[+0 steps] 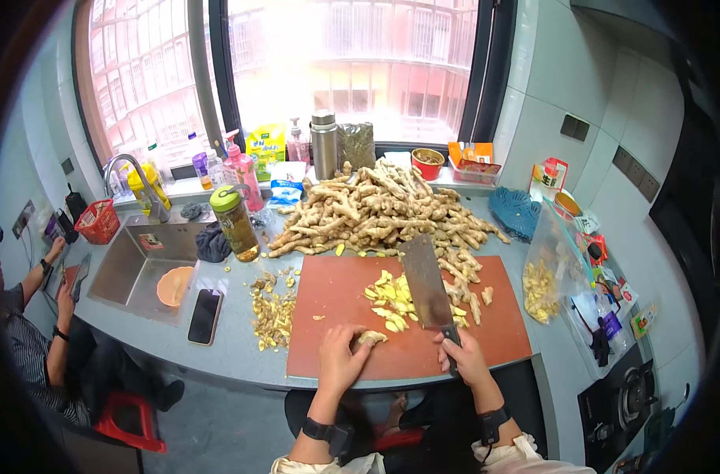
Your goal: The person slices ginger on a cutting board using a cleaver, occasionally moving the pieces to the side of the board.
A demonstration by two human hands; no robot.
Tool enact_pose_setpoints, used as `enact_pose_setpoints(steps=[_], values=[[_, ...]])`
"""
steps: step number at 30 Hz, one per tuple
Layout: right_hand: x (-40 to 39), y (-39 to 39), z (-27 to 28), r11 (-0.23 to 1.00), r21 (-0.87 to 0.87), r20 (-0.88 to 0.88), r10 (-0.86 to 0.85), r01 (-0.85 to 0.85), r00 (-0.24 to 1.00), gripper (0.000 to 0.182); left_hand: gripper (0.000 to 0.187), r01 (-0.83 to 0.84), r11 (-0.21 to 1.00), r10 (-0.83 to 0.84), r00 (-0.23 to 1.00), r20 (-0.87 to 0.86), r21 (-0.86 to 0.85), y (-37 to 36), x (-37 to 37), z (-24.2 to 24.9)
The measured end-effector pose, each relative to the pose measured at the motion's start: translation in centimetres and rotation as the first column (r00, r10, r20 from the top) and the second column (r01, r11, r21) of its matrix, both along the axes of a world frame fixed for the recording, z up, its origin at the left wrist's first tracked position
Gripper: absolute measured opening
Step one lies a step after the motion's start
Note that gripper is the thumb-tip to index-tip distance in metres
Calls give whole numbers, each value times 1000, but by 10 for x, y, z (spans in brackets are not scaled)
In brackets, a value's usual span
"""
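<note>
On the reddish-brown cutting board (312,292), my left hand (342,357) has its fingers closed on a piece of ginger (372,337). My right hand (465,359) grips the black handle of a cleaver (427,282), whose broad blade points away from me over the board. Left of the blade lies a pile of yellow ginger slices (390,299). Several whole ginger roots (463,276) rest on the board just right of the blade. Behind the board rises a big heap of unpeeled ginger (376,207).
Ginger scraps (273,312) and a phone (205,316) lie left of the board, near a lidded tea bottle (235,225) and the sink (115,276). To the right stands a plastic bag of slices (542,288), before a gas stove (625,403). Another person (40,332) sits far left.
</note>
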State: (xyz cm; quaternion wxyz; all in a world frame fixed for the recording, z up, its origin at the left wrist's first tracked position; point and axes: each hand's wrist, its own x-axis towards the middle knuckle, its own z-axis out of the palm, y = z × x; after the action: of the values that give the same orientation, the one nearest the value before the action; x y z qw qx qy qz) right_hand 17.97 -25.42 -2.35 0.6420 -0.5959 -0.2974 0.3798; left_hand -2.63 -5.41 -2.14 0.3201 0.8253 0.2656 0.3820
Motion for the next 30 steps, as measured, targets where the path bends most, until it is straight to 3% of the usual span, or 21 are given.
enact_pose_setpoints(steps=[10,17,30], values=[[1,-2,-2,999,29,-22,27,-26,999,23,22,0,997,-3,999,-42,-77,-4,-1,6],[-1,-3,1,999,36,-18,23,-22,1000,23,20,-10,999,9,1000,23,38,-3,1,1],[3,-5,-2,998,8,-27,69,-69,997,23,21,-37,999,37,998,-51,7,-4,3,0]])
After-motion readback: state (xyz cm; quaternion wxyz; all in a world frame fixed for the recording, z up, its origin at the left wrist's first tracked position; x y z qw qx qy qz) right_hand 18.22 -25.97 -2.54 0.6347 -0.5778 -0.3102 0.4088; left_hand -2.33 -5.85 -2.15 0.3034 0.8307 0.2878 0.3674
